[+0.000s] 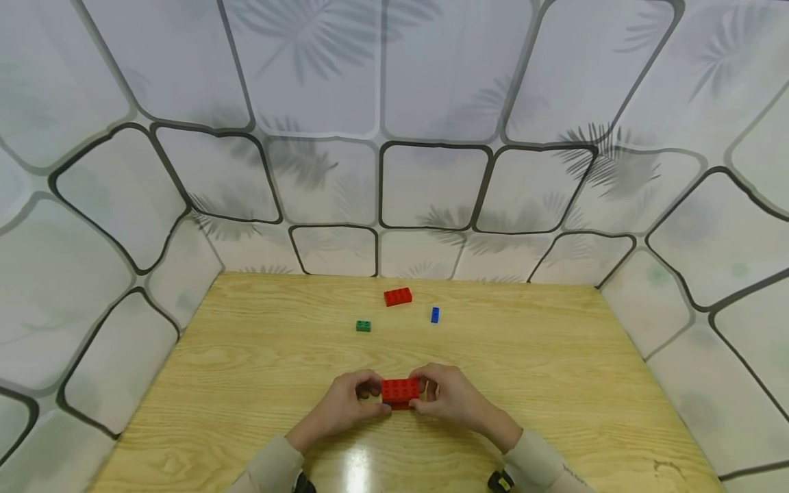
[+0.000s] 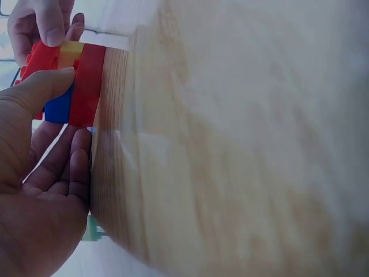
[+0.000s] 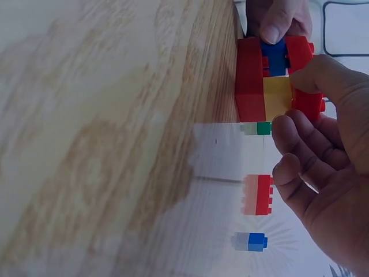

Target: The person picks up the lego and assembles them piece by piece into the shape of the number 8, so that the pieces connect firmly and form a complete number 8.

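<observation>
Wood-grained bench (image 1: 259, 349) underlies the brick stack (image 1: 401, 394); left hand (image 1: 348, 397) and right hand (image 1: 451, 394) pinch opposite ends between their fingers. Uneven pressing could tip the top brick (image 3: 300, 49) off the 2 middle bricks (image 3: 277, 98).

A small stack of toy bricks (image 1: 401, 392) sits three layers high on the table (image 1: 246, 356), about midway between its left and right edges and well apart from the far edge. At the bottom I see a long red brick (image 3: 249, 81), its base right against the wood. Above it come a blue brick (image 3: 277, 56) towards the table's left edge and a yellow brick (image 3: 278, 97) towards its right. A red stud peeps out beside the blue. Across both lies another red brick (image 3: 301, 52), studs up, its long side running with the far edge. The whole thing stands upright, held at both ends.
</observation>
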Demonstrator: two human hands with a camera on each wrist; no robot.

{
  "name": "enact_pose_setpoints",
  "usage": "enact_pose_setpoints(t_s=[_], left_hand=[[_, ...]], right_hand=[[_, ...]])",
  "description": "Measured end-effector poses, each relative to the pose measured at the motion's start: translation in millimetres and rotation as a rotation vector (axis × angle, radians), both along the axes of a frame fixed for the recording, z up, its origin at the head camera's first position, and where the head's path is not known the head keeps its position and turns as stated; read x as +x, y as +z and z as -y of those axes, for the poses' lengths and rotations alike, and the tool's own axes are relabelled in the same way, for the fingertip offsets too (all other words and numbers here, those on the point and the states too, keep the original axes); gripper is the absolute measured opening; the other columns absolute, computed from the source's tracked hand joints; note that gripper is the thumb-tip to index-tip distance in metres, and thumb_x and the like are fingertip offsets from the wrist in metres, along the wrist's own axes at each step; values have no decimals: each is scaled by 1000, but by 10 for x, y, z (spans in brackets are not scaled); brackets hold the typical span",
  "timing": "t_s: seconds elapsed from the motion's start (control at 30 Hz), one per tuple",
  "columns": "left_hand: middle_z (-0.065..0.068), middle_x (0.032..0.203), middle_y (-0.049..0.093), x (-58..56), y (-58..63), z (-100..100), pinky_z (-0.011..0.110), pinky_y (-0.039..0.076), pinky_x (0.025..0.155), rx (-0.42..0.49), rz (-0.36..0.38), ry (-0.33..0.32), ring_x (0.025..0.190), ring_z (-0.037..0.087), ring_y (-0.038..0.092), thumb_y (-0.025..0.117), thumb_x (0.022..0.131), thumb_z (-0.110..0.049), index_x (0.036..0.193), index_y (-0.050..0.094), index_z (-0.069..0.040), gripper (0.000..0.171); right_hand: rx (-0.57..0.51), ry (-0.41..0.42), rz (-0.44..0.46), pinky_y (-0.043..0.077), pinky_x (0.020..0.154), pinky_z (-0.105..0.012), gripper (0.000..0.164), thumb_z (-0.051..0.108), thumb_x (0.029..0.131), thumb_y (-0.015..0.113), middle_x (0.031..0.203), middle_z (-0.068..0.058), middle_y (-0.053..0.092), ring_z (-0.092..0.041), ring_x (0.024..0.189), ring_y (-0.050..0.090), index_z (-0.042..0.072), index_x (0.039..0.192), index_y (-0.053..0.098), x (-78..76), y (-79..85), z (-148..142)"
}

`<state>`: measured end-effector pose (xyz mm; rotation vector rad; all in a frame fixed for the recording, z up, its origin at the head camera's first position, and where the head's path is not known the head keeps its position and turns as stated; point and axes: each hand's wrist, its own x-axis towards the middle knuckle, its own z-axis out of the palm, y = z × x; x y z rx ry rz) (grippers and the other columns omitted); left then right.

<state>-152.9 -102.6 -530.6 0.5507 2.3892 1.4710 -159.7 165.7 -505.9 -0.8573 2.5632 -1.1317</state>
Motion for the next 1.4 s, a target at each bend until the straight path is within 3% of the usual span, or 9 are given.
enact_pose_setpoints(t_s=[0.2, 0.53, 0.8, 1.07, 1.4], left_hand=[[-1, 110, 75, 0, 8, -10, 23, 53, 83, 3, 2, -3, 100, 17, 67, 86, 90, -28, 116, 74, -14, 31], [0, 119, 72, 35, 69, -7, 28, 54, 88, 42, 22, 15, 106, 20, 67, 85, 90, -35, 137, 68, -14, 54], [4, 124, 74, 32, 110, -26, 41, 59, 92, 62, -12, 21, 109, 24, 69, 84, 93, -32, 126, 74, -15, 38], [0, 118, 76, 16, 125, -38, 38, 59, 91, 58, -15, 17, 107, 22, 69, 83, 93, -32, 120, 76, -18, 31], [-1, 113, 76, 1, 119, -31, 37, 58, 89, 58, -46, -21, 105, 19, 69, 82, 94, -31, 114, 76, -18, 24]], right_hand=[[6, -1, -20, 53, 67, -19, 34, 17, 91, 83, 100, 5, 69, -1, 79, 59, 9, 122, 72, 4, -8, -7], [-3, 1, -13, 53, 68, -19, 33, 17, 91, 82, 100, 5, 70, -2, 80, 60, 9, 122, 72, 13, -9, -10], [4, 2, -7, 53, 68, -20, 33, 19, 93, 82, 97, 6, 69, -3, 79, 60, 10, 122, 72, 11, -3, -14], [11, 6, 9, 53, 67, -19, 32, 21, 94, 81, 97, 6, 69, -5, 80, 61, 10, 123, 71, 1, 11, -25], [-16, 9, -7, 53, 68, -20, 32, 22, 96, 80, 89, 8, 67, 3, 76, 56, 9, 125, 72, 10, -11, -31]])
